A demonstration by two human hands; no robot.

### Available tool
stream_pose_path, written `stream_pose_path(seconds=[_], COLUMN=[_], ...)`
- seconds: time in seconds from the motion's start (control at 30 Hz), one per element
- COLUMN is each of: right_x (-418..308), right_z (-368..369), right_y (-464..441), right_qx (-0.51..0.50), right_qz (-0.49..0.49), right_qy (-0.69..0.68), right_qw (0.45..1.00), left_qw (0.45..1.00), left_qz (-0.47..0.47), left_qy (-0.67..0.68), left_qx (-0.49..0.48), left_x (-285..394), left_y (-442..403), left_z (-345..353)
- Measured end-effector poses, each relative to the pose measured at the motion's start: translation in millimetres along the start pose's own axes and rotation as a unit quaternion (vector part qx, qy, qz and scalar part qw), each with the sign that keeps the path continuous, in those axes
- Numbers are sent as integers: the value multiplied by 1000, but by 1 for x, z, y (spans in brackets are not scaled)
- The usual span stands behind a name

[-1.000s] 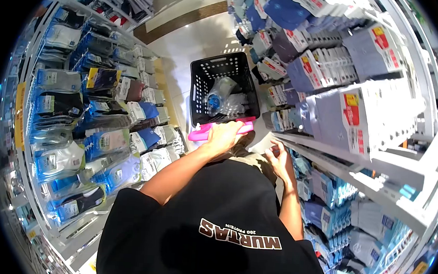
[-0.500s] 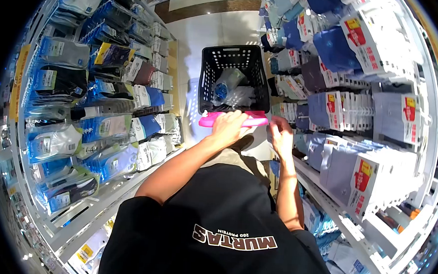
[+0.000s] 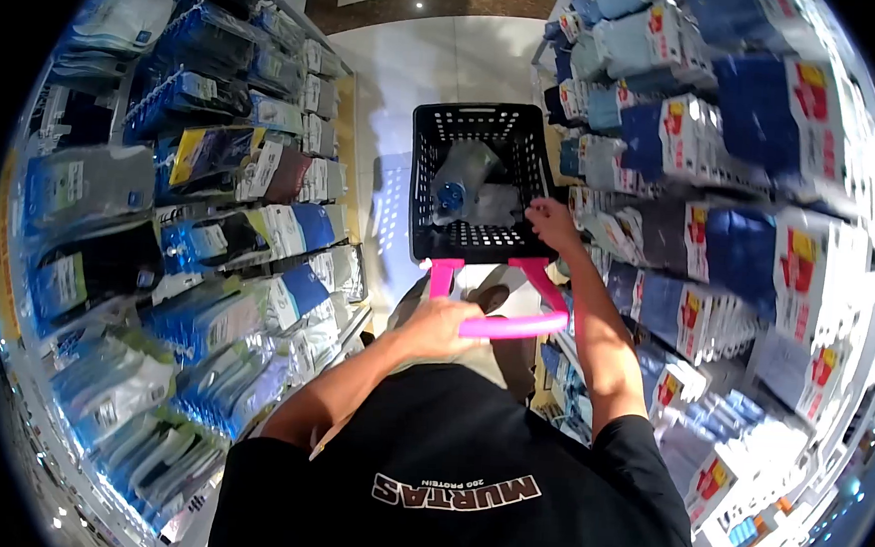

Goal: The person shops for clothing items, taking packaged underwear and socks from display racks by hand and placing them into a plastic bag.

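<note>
A black shopping basket (image 3: 419, 244) with perforated walls stands on the floor in front of me. Its pink pull handle (image 3: 524, 326) reaches back toward my waist. My left hand (image 3: 441, 326) is closed around the left end of that handle. Over the basket's right rim is my right hand (image 3: 555, 226), its fingers curled together; whether they grip anything is hidden. Inside the basket lie a clear plastic package with a blue label (image 3: 450, 196) and another pale translucent package (image 3: 497, 203).
Packaged garments in blue-edged wrapping (image 3: 92, 187) hang in rows on the left rack. The right rack holds blue and grey packs with red and yellow labels (image 3: 804, 266). A tiled aisle floor (image 3: 390, 70) runs ahead between them.
The pink handle has come out from the basket toward my body, with my left hand at its left end. My right hand has moved forward to the basket's right rim.
</note>
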State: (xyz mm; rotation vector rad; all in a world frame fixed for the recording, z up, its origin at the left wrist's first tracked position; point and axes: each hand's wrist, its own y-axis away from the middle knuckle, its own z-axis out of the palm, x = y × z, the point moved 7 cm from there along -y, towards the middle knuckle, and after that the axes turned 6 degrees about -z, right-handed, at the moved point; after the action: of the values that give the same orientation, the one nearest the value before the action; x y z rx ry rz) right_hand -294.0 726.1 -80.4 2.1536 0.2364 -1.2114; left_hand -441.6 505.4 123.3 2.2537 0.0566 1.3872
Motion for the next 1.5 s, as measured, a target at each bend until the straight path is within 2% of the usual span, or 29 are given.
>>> stream_pose_path(seconds=[0.1, 0.13, 0.17, 0.23, 0.27, 0.3, 0.33, 0.37, 0.43, 0.5, 0.53, 0.63, 0.7, 0.77, 0.9, 0.93, 1.07, 1.1, 1.13, 1.17, 1.2, 1.27, 1.3, 1.37, 1.4, 1.5], right_x=[65, 92, 121, 194, 219, 227, 225, 231, 260, 289, 298, 309, 293, 265, 195, 174, 106, 83, 60, 36, 7, -45, -76, -132, -161, -255], right_z=[32, 43, 56, 90, 102, 106, 111, 122, 145, 164, 172, 190, 183, 172, 155, 148, 124, 113, 101, 91, 81, 62, 51, 31, 21, -14], right_y=[-45, -57, -73, -98, -113, -116, -112, -110, -120, -123, -125, -134, -153, -155, -143, -137, -117, -110, -102, -92, -81, -61, -53, -34, -24, 24], right_qx=[-37, -48, -59, -93, -109, -104, -99, -93, -60, -1, 10, -12, -11, -6, 1, -9, 12, 18, 25, 31, 80, 88, 93, 79, 96, 159], right_qz=[54, 70, 85, 52, 33, 108, 184, 260, 334, 392, 388, 386, 263, 125, 98, 48, -45, -40, -36, -32, -97, -169, -208, -182, -219, -312], right_qy=[89, 104, 116, 188, 226, 160, 96, 30, -83, -181, -179, -196, 23, 245, 270, 263, 277, 279, 280, 281, 256, 236, 227, 211, 215, 169], right_qw=[994, 991, 988, 976, 967, 976, 973, 961, 937, 902, 904, 901, 964, 961, 958, 964, 960, 959, 959, 959, 958, 953, 947, 957, 947, 921], left_qw=[997, 998, 999, 992, 989, 986, 997, 998, 989, 989, 989, 991, 994, 992, 995, 996, 998, 998, 998, 997, 998, 996, 996, 998, 998, 999], left_qz=[-13, 12, 41, -37, -21, -6, 61, 35, 16, 16, 18, 25, 16, 1, -13, -12, 9, 17, 10, 25, 6, -54, -55, 1, 23, -4], left_qy=[43, 51, 2, 1, -13, -25, -39, -7, 3, -3, -7, -33, 3, 22, 35, 34, 48, 50, 17, 59, 60, 70, 57, 60, 47, 3], left_qx=[-64, -37, 0, -120, -144, -166, 14, -59, -148, -148, -150, -129, -106, -123, -91, -80, -35, -17, -66, -34, -23, -26, -45, 7, 30, 49], left_x=[-4, -9, -14, -25, -35, -44, -51, -38, -42, -40, -40, -47, -42, -37, -30, -29, -26, -24, -29, -27, -30, -17, -12, 0, -9, -6], left_y=[-5, -5, -6, -8, -11, -7, 5, -4, -11, -14, -14, -9, -16, -19, -19, -20, -16, -14, -16, -17, -17, -17, -16, -15, -13, -11], left_z=[-4, -2, 1, 10, 18, 27, 28, 22, 24, 19, 19, 30, 18, 12, 3, 2, 2, -1, 2, -3, 0, -7, -9, -19, -11, -16])
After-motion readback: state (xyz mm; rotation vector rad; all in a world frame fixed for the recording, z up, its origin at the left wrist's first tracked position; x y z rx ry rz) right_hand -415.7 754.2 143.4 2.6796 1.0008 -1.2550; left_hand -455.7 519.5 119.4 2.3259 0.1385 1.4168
